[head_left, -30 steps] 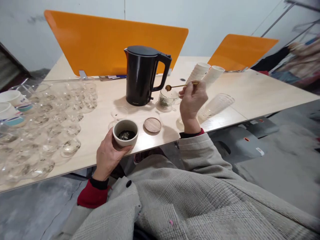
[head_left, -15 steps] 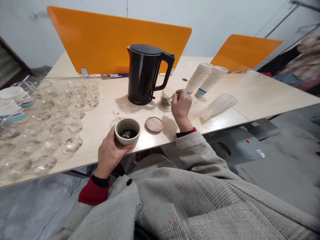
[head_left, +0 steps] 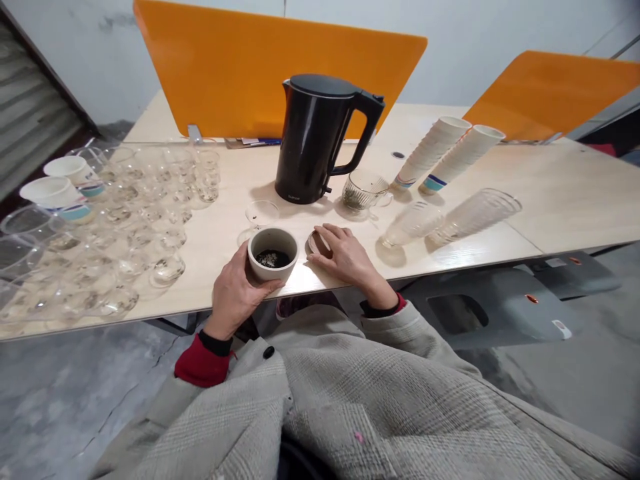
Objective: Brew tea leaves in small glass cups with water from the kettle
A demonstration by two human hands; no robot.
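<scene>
My left hand (head_left: 235,290) is wrapped round a small beige ceramic jar (head_left: 273,253) with dark tea leaves in it, at the table's front edge. My right hand (head_left: 344,257) lies over the round wooden lid (head_left: 317,243) just right of the jar, with its fingers curled on it. Behind that hand stands a ribbed glass mug (head_left: 363,192) with some leaves at its bottom. A black electric kettle (head_left: 317,139) stands beyond the jar. The gold spoon is not visible.
Several small clear glass cups (head_left: 145,220) crowd the left of the wooden table (head_left: 540,200). Paper cups (head_left: 57,197) stand at far left. Two stacks of paper cups (head_left: 450,153) and two stacks of clear cups (head_left: 450,220) lie on their sides to the right. Orange dividers (head_left: 240,67) stand behind.
My right hand came down from above the glass mug, where it held a gold spoon, and moved back to the wooden lid. The left hand kept hold of the jar.
</scene>
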